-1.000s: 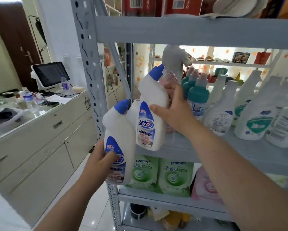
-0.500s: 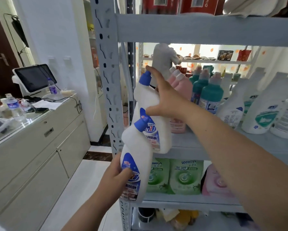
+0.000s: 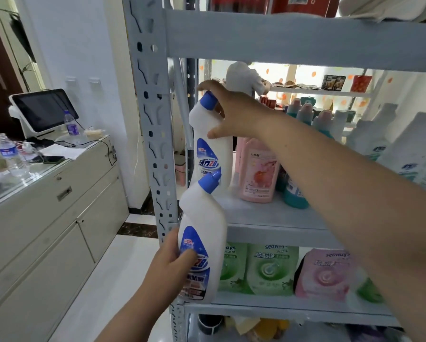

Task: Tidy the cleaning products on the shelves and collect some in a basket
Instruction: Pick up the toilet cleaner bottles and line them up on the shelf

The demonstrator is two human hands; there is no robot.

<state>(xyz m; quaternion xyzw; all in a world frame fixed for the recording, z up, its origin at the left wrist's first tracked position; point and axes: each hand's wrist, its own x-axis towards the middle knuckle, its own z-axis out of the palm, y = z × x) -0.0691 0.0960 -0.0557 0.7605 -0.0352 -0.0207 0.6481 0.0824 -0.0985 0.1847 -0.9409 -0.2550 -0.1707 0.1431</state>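
Fingers of your right hand (image 3: pixel 234 114) gripped shelf bottle (image 3: pixel 213 144) beside pink bottle (image 3: pixel 259 169); left hand (image 3: pixel 168 262) clutched second bottle (image 3: pixel 202 243) below it.

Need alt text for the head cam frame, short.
A person's right hand grips the neck of a white blue-capped cleaner bottle standing at the left end of a grey shelf. The left hand holds a matching second bottle in front of the rack, beside pink and teal bottles.
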